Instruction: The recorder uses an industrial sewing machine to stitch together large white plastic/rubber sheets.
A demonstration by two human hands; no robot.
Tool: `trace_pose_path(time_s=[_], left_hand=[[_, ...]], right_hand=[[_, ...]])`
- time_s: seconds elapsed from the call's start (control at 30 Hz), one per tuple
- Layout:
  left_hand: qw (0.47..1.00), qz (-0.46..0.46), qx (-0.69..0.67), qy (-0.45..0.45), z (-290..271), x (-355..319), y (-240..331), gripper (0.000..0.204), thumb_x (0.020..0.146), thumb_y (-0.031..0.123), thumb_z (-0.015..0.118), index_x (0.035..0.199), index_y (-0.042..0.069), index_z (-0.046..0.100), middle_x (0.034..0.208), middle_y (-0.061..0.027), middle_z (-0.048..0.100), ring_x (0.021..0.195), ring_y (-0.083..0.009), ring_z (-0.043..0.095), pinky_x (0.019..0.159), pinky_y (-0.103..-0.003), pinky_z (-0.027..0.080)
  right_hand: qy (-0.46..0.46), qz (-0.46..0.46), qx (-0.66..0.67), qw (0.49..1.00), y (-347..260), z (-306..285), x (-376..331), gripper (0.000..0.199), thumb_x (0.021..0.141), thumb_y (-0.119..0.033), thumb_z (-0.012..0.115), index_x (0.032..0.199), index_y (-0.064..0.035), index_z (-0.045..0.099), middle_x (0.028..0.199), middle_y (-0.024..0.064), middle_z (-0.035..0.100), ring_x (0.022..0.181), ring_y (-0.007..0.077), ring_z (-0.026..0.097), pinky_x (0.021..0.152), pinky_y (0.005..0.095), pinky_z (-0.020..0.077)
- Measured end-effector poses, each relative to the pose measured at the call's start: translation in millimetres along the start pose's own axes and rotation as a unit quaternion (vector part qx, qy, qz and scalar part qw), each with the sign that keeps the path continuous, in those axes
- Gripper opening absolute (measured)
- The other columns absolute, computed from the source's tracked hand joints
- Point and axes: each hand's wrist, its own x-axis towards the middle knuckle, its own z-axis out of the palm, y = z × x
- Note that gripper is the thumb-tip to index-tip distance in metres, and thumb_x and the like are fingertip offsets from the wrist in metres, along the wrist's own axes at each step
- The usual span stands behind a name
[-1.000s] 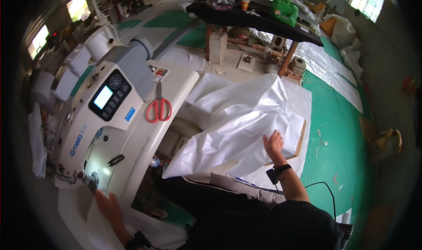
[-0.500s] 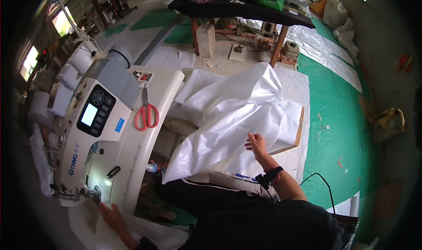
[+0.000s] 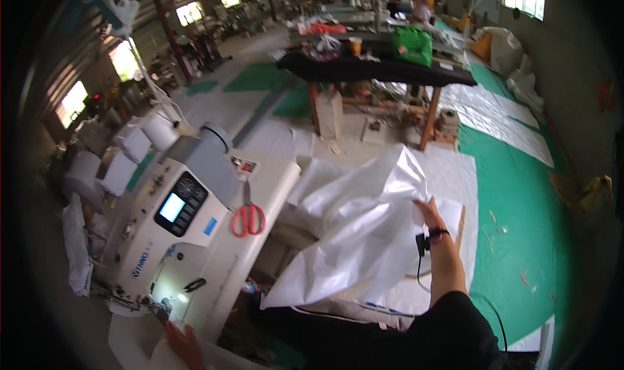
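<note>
My left hand (image 3: 185, 346) is at the lower left, by the needle end of a white sewing machine (image 3: 153, 230). Its fingers lie stretched out over a pale sheet (image 3: 140, 334) at the machine bed's front. A shiny white plastic sheet (image 3: 357, 233) is spread in loose folds to the right of the machine. My right hand (image 3: 430, 215) is at that sheet's right side, fingers extended and apart, touching or just above it; the contact is hard to make out. Red-handled scissors (image 3: 248, 219) and small black thread snips (image 3: 194, 285) rest on the machine bed.
Beyond the sheet stands a table with a black cover (image 3: 377, 71), bearing a green bag (image 3: 412, 45) and a paper cup (image 3: 355, 45). Green floor covering (image 3: 513, 240) stretches along the right. White rolls and bundles (image 3: 84, 178) are stacked at the left. A person (image 3: 421, 9) is far off.
My right hand has moved away from me and to the right over the white sheet. The view has tilted up, showing more of the room. My left hand stays by the needle.
</note>
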Motion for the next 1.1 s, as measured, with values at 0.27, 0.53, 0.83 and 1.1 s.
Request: trace_pose_path(time_s=[0.27,0.53,0.83,1.1], left_hand=[[0.977,-0.011,0.171,0.128,-65,-29,46,0.066,0.088,0.052,0.044,0.120,-0.006,0.052,0.125,-0.0230,0.050,0.117,-0.0375,0.045,0.101,-0.047,0.033],[0.982,-0.141,0.119,0.043,-57,-49,-10,0.057,0.091,0.048,0.041,0.113,-0.003,0.056,0.117,-0.0193,0.056,0.106,-0.0370,0.053,0.092,-0.046,0.040],[0.975,-0.097,-0.103,0.173,10,-47,-100,0.024,0.087,0.019,0.048,0.090,-0.003,0.058,0.096,-0.0197,0.061,0.087,-0.0392,0.057,0.075,-0.046,0.045],[0.711,-0.396,-0.501,0.295,-66,-195,-168,0.029,0.090,0.026,0.047,0.093,-0.002,0.056,0.096,-0.0202,0.059,0.090,-0.0345,0.056,0.073,-0.045,0.044]], right_hand=[[-0.103,0.236,0.121,0.959,-60,36,-125,0.055,0.075,-0.046,0.063,0.119,-0.0144,0.056,0.117,0.0051,0.056,0.105,0.0209,0.053,0.091,0.0352,0.0417],[-0.250,-0.009,0.233,0.940,-239,85,-201,0.042,0.090,-0.038,0.050,0.118,-0.0076,0.057,0.113,0.0094,0.060,0.101,0.0198,0.057,0.086,0.0322,0.0452],[-0.600,-0.364,0.045,0.711,-442,317,-377,0.033,0.087,-0.028,0.054,0.111,-0.0051,0.060,0.107,0.0116,0.062,0.100,0.0199,0.057,0.086,0.0330,0.0452],[-0.875,-0.447,-0.054,0.178,-339,443,-667,0.026,0.077,-0.014,0.061,0.098,0.0003,0.062,0.094,0.0124,0.066,0.083,0.0195,0.060,0.079,0.0323,0.0453]])
